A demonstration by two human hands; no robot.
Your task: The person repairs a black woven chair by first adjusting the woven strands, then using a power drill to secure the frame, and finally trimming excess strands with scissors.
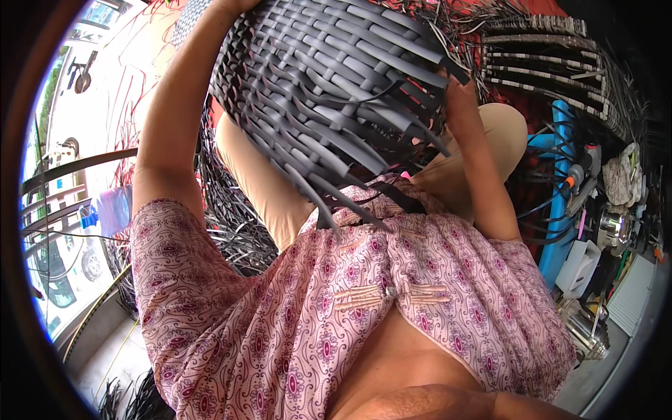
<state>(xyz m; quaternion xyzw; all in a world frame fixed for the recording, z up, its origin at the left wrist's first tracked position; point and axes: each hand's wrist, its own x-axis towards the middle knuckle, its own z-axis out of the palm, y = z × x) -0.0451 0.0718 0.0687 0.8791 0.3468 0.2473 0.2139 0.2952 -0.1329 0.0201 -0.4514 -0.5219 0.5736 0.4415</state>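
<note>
A dark grey woven piece of flat plastic strips [315,77] is tilted over my lap, with loose strip ends [336,196] hanging from its near edge. My left arm reaches over its left side. Only a bit of my left hand [241,4] shows at the far edge of the weave, and its fingers are out of the picture. On the right, my right hand [455,87] is at the side edge of the weave, among the strip ends. Its fingers are mostly hidden behind them, so its grip does not show.
Heaps of loose dark strips [241,224] lie left of my legs. To the right stand a blue frame [560,175], a white plastic container [578,269] and metal pots [584,329]. A striped woven frame [546,63] lies at the far right. A blue-capped bottle [112,210] is at left.
</note>
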